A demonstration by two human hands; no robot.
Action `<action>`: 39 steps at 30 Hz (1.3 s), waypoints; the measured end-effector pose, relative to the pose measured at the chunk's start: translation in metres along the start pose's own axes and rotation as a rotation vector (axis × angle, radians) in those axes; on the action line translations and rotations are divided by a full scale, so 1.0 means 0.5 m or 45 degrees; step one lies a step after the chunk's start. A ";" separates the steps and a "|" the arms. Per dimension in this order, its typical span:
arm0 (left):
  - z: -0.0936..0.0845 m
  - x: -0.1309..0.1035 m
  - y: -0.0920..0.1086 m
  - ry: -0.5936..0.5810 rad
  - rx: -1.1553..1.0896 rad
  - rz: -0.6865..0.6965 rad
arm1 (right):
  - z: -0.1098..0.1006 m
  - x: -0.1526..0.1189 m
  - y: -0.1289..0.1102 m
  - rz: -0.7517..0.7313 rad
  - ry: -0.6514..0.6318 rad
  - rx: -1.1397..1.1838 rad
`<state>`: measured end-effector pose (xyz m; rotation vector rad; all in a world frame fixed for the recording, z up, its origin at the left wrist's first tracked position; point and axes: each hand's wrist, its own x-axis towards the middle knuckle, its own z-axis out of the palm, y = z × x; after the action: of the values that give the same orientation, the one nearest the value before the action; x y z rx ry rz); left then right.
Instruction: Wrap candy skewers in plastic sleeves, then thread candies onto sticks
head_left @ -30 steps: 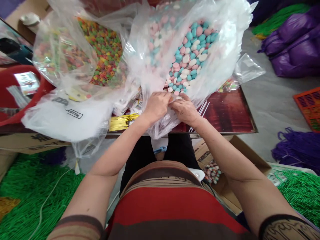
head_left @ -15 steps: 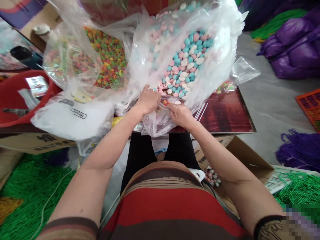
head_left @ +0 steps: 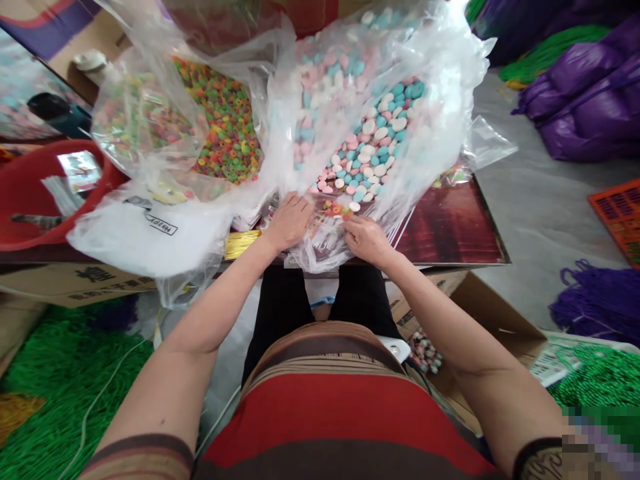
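Observation:
A large clear bag of pink, white and blue candies (head_left: 367, 150) lies open on the dark red table (head_left: 455, 230). At its near edge, small orange and red ring candies (head_left: 333, 209) lie on clear plastic. My left hand (head_left: 291, 220) rests on the plastic left of them, fingers together and pointing forward; what is under them is hidden. On the right, my right hand (head_left: 365, 238) has its fingers curled at the plastic's edge, their tips beside the ring candies. Left of the big bag, another clear bag holds colourful ring candies (head_left: 227, 127).
A red basin (head_left: 30, 193) with packets stands at the left beside a white printed bag (head_left: 150, 233). Yellow strips (head_left: 241, 245) lie near the table's front edge. An open cardboard box (head_left: 493, 320) is below right; an orange crate (head_left: 617, 217) stands farther right.
My hands have moved slightly apart, my left hand back toward me. More ring candies show between them, and the big bag's plastic has shifted over the candies.

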<state>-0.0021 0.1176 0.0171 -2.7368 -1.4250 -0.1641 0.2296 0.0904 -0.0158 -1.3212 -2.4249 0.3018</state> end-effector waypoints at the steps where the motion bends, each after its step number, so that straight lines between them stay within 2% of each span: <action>1: 0.006 -0.006 -0.004 0.004 -0.037 -0.006 | -0.002 0.002 0.005 0.021 -0.020 0.031; 5: 0.013 -0.014 -0.019 0.018 -0.162 -0.084 | -0.016 0.023 0.021 0.168 -0.051 0.255; 8: 0.004 -0.004 -0.023 -0.038 -0.156 -0.117 | -0.022 0.055 0.019 0.289 0.043 0.315; 10: -0.004 0.006 -0.025 -0.063 -0.145 -0.114 | -0.018 0.079 0.009 0.308 0.068 0.274; 16: -0.009 0.023 -0.031 -0.126 -0.091 -0.091 | 0.001 0.127 -0.009 0.433 -0.109 0.007; 18: -0.003 0.025 -0.034 -0.133 -0.061 -0.070 | 0.002 0.126 0.009 0.493 -0.116 -0.036; 21: 0.004 0.029 -0.038 -0.131 -0.039 -0.079 | -0.004 0.116 0.055 0.538 -0.005 -0.045; 25: -0.004 0.038 -0.032 -0.143 -0.048 -0.177 | -0.019 0.102 0.098 0.464 0.143 0.048; 31: -0.032 0.051 0.013 -0.051 -0.121 -0.165 | -0.045 0.073 0.070 0.438 0.152 0.246; 33: -0.030 0.060 0.032 -0.030 -0.123 -0.174 | -0.058 0.063 0.052 0.409 0.267 0.351; 35: -0.022 0.072 0.046 -0.037 -0.141 -0.210 | -0.077 0.050 0.037 0.414 0.469 0.508; 39: -0.001 0.094 0.056 -0.105 -0.211 -0.254 | -0.117 -0.004 0.031 0.545 0.836 0.785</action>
<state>0.0474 0.1397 0.0232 -2.7525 -1.7834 -0.1867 0.2664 0.0979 0.0317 -1.3449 -1.3505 0.5630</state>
